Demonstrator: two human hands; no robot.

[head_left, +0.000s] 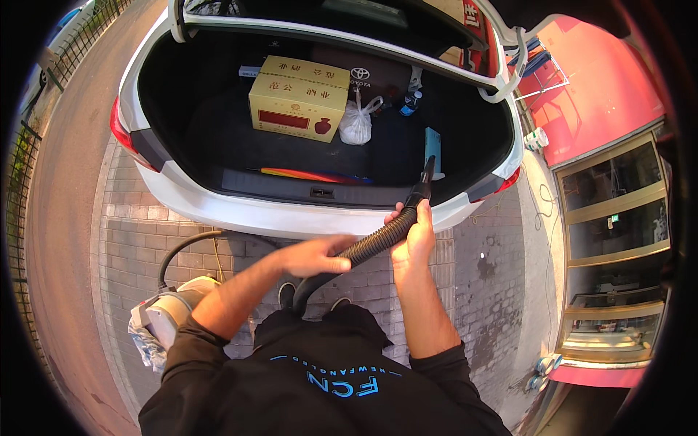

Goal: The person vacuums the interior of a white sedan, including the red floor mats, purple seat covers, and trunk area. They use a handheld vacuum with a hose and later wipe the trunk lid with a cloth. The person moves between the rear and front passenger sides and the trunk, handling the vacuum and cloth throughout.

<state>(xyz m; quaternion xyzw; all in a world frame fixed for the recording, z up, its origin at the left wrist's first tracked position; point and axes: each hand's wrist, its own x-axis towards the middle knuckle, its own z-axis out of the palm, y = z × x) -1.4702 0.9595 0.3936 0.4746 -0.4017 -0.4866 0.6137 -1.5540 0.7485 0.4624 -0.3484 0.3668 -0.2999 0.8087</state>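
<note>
My right hand (415, 233) grips a black ribbed vacuum hose (381, 240) just below its crevice nozzle (424, 182). The nozzle reaches over the sill into the open trunk of a white car (262, 213). Its tip lies against a light-blue flat box (433, 147) at the trunk's right side. My left hand (313, 256) is at the hose's lower part, thumb and blurred fingers to either side; whether it grips cannot be told. Below that hand, the hose bends down in front of my legs.
The trunk holds a yellow cardboard carton (299, 98), a tied white plastic bag (357, 125), a bottle (410, 103) and a colourful folded umbrella (311, 175). A vacuum cleaner (169, 313) stands on the paving by my left, a hose (180, 248) curving from it. The raised trunk lid (327, 24) hangs ahead.
</note>
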